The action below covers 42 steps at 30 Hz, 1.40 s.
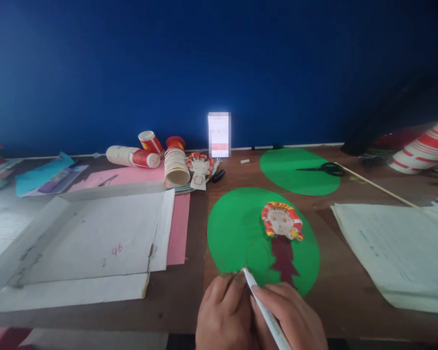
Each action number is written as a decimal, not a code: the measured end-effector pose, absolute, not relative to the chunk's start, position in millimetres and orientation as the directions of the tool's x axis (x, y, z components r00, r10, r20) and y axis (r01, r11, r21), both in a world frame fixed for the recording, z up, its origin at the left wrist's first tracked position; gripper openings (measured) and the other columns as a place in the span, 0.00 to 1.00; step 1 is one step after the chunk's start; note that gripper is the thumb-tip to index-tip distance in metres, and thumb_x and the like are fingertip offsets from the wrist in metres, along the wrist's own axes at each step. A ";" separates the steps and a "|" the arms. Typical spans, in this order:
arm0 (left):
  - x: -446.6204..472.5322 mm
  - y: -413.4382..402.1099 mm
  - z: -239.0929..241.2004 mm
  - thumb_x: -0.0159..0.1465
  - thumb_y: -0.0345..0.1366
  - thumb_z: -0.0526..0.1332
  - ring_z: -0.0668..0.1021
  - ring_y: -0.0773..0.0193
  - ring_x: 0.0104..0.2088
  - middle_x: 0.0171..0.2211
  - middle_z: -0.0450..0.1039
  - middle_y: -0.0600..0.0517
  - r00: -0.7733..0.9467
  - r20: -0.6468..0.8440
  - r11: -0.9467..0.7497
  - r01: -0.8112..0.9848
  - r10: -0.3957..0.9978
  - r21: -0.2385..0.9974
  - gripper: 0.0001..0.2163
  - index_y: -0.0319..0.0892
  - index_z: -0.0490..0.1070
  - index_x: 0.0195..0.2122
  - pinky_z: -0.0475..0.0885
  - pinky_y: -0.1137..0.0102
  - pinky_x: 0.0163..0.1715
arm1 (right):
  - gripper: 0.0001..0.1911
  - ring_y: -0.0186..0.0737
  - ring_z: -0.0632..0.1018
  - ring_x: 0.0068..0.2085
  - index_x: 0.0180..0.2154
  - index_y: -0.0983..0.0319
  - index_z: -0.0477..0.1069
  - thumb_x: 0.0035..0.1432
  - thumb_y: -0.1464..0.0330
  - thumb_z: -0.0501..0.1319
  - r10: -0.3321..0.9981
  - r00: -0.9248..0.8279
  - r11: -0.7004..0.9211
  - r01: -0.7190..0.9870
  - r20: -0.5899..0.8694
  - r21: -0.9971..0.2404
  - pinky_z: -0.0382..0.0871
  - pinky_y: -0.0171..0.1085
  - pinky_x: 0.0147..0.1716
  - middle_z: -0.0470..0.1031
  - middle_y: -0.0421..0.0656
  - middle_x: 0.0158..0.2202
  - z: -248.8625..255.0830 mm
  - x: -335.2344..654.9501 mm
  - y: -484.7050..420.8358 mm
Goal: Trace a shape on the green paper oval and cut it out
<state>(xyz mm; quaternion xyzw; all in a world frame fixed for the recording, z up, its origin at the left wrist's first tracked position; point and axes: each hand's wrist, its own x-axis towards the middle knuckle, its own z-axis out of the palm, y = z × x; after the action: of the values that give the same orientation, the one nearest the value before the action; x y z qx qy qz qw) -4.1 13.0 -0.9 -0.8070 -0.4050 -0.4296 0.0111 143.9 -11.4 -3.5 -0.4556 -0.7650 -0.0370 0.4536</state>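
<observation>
A green paper circle lies on the brown table in front of me. On it sits a paper-cup doll face with red and yellow curled strips, above a dark red paper body. My right hand is closed round a white pen, whose tip touches the circle's near edge. My left hand rests beside it, fingers curled, pressing on that same edge next to the pen tip.
A flattened white cardboard box lies on pink paper at left. Paper cups and a second doll stand at the back. Black scissors rest on another green circle. White sheets lie right.
</observation>
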 end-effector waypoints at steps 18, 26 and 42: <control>-2.2 12.2 -2.5 0.70 0.31 0.52 0.79 0.61 0.32 0.33 0.80 0.49 0.284 0.707 -0.658 0.677 0.648 0.331 0.13 0.40 0.76 0.38 0.75 0.68 0.33 | 0.10 0.37 0.83 0.30 0.45 0.63 0.72 0.63 0.78 0.59 0.666 -0.157 0.577 0.729 0.729 -0.369 0.79 0.33 0.31 0.82 0.45 0.30 5.8 141.1 -8.0; -0.8 13.1 1.1 0.67 0.29 0.52 0.79 0.62 0.31 0.32 0.80 0.49 0.276 0.713 -0.663 0.666 0.644 0.341 0.11 0.40 0.75 0.37 0.75 0.68 0.32 | 0.13 0.39 0.84 0.33 0.48 0.63 0.73 0.62 0.78 0.61 0.680 -0.171 0.571 0.733 0.713 -0.369 0.80 0.34 0.34 0.82 0.46 0.33 -2.2 145.1 -11.0; 4.7 6.8 2.6 0.63 0.26 0.56 0.79 0.57 0.34 0.35 0.79 0.46 0.266 0.655 -0.610 0.698 0.707 0.375 0.12 0.36 0.76 0.45 0.78 0.63 0.35 | 0.08 0.39 0.84 0.29 0.38 0.57 0.74 0.66 0.60 0.60 0.869 0.180 0.170 0.767 0.461 -0.619 0.78 0.30 0.26 0.83 0.40 0.31 22.2 154.6 6.7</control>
<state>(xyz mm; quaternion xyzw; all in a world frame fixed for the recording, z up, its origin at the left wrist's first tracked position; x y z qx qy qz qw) 4.7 6.8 2.6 -0.7955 -0.4416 -0.4149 -0.0053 154.6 6.7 22.2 -0.6415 -0.6376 0.0602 0.4223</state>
